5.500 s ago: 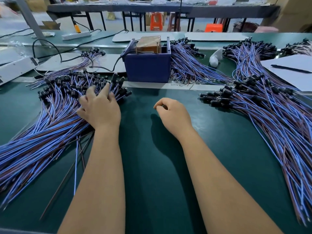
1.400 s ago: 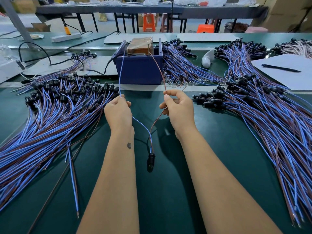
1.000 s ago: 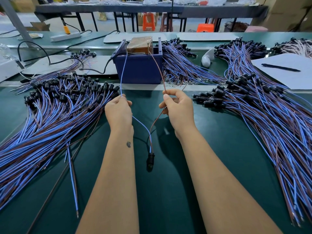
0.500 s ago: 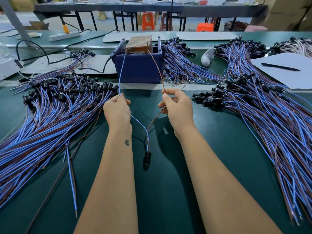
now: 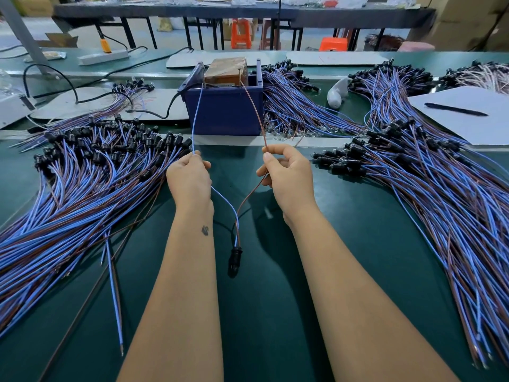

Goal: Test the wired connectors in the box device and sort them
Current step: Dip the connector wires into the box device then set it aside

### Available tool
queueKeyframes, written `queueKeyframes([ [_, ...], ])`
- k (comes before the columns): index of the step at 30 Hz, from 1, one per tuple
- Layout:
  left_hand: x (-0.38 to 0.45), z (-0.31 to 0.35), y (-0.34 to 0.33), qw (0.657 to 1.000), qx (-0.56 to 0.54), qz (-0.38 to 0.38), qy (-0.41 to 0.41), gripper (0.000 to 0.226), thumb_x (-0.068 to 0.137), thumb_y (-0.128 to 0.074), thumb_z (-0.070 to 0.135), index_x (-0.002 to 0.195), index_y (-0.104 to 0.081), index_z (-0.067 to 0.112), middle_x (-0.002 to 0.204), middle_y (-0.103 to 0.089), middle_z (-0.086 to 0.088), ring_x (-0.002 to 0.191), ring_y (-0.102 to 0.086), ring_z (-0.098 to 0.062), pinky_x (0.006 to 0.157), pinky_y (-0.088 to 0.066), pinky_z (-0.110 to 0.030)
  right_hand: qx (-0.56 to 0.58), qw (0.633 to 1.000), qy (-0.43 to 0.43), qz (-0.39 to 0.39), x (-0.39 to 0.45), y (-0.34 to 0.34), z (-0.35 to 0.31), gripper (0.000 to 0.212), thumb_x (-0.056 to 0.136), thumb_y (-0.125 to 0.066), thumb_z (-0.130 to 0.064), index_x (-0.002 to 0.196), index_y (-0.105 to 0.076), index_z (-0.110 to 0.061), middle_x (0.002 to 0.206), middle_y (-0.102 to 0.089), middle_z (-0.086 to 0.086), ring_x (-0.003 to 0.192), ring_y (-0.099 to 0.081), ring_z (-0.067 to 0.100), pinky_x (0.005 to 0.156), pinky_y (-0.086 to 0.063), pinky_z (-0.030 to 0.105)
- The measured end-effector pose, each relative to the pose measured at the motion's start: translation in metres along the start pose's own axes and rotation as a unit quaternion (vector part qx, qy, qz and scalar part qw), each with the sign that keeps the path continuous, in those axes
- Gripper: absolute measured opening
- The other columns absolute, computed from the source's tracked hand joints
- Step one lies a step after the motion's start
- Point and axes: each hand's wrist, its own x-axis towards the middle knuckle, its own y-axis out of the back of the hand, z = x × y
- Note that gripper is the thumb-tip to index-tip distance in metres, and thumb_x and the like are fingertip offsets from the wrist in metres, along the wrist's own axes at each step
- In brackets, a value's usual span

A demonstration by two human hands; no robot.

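Blue wire pinched in our left hand, brown wire in our right hand; light, floppy leads reach the box device.

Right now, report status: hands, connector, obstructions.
Left hand pinches thin blue wire; right hand pinches thin brown wire. Both wire ends up at dark blue box device; small black connector hangs between forearms. Nothing blocking.

Green bench, wire bundles, box device
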Motion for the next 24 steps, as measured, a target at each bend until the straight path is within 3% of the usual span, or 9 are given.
queueKeyframes([
  [6,0.0023,0.0008,-0.0015,1.0,-0.012,0.001,0.007,0.027,0.097,-0.046,0.009,0.075,-0.061,0.016,0.06,-0.049,0.003,0.041,-0.033,-0.008,0.046,-0.031,-0.022,-0.005,1.0,-0.003,-0.001,0.0008,-0.0002,0.001,0.014,0.097,-0.053,-0.012,0.094,-0.063,-0.022,0.061,-0.063,-0.003,0.049,-0.052,0.004,0.055,-0.046,0.017],
  [10,0.0045,-0.0002,-0.0035,1.0,0.012,-0.001,-0.007,0.025,0.096,-0.045,0.009,0.082,-0.063,0.019,0.062,-0.054,0.004,0.046,-0.036,-0.009,0.048,-0.032,-0.022,-0.007,1.0,-0.001,-0.002,0.001,0.0,0.001,0.015,0.097,-0.053,-0.012,0.094,-0.063,-0.023,0.062,-0.063,-0.003,0.049,-0.052,0.003,0.055,-0.046,0.017],
  [16,0.0049,-0.0034,-0.004,0.999,0.034,-0.001,-0.031,0.03,0.096,-0.045,0.01,0.074,-0.062,0.021,0.061,-0.055,0.005,0.051,-0.039,-0.011,0.054,-0.035,-0.025,-0.011,1.0,0.001,-0.003,0.0005,0.0007,0.0009,0.013,0.098,-0.053,-0.011,0.102,-0.064,-0.016,0.065,-0.064,0.0,0.053,-0.054,0.002,0.055,-0.047,0.015],
  [24,0.0055,-0.0038,-0.003,0.999,0.041,-0.006,-0.031,0.027,0.096,-0.045,0.01,0.08,-0.064,0.021,0.062,-0.056,0.005,0.05,-0.039,-0.009,0.053,-0.036,-0.024,-0.02,1.0,0.005,-0.004,0.0005,0.0015,0.0011,0.014,0.098,-0.053,-0.012,0.101,-0.064,-0.019,0.067,-0.065,0.0,0.054,-0.055,0.0,0.056,-0.048,0.014],
])
